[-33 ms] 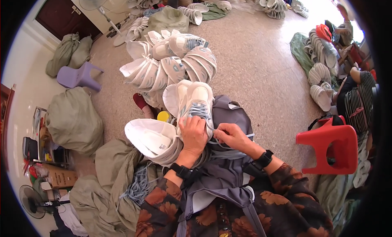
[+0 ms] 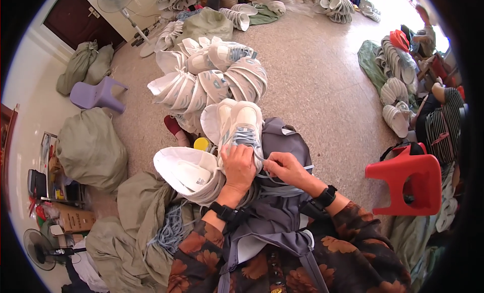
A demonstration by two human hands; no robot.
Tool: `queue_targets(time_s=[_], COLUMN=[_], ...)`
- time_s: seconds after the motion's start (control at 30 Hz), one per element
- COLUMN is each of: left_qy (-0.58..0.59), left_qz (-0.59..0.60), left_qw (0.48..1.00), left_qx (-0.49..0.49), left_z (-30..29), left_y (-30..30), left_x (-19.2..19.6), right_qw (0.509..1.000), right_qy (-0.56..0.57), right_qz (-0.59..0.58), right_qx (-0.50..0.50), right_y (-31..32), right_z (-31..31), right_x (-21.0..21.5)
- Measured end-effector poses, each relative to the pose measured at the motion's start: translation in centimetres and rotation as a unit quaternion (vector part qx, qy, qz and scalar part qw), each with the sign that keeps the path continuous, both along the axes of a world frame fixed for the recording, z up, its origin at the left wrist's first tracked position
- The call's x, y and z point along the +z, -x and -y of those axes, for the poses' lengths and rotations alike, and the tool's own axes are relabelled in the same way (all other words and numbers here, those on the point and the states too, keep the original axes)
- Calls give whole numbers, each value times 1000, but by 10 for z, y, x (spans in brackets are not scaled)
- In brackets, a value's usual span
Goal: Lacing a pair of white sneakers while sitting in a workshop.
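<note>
In my lap, toe pointing away, a cream-and-white sneaker [image 2: 243,116] leans on other shoe uppers. Its blue-grey shoelace [image 2: 245,136] is threaded through the eyelets. My left hand [image 2: 238,167] is closed around the ankle end of the sneaker, with its fingertips hidden among the laces. Just right of it, my right hand [image 2: 284,168] pinches a lace strand near the opening. A nested stack of uppers, with a white-lined opening [image 2: 184,172], lies against my left wrist. Loose blue laces [image 2: 172,227] hang in a bundle by my left forearm.
More sneaker uppers [image 2: 212,83] curve in a row just ahead. Grey-green sacks [image 2: 93,149] and a purple stool [image 2: 99,94] stand left. A red stool [image 2: 406,179] stands right, near another person in a striped top [image 2: 446,124]. A yellow-lidded jar [image 2: 201,143] sits by my lap.
</note>
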State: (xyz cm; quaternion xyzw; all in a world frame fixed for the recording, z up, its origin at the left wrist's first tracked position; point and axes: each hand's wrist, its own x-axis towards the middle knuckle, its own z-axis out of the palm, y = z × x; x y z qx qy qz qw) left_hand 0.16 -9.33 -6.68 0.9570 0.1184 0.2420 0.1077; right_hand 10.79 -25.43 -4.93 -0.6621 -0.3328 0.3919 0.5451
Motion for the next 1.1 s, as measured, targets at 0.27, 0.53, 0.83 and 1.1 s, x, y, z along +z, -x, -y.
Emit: queue_targets(time_s=[0.27,0.53,0.83,1.1], left_qy=[-67,-59,430,93], left_qz=[-54,-76,36,-72], left_qw=[996,995,901,991], left_qx=[-22,-40,-40,-72], left_z=[-6,-16,-84,-51], left_y=[4,6,59,24], left_x=[14,27,61,82], right_qw=[999,997,991,963], right_qy=[1,-2,-120,-109], right_qz=[-28,-77,-36,104], right_qx=[-18,-27,-39,226], right_y=[-2,-11,-17,40], right_z=[6,18,44,17], right_x=[-4,-1,33,27])
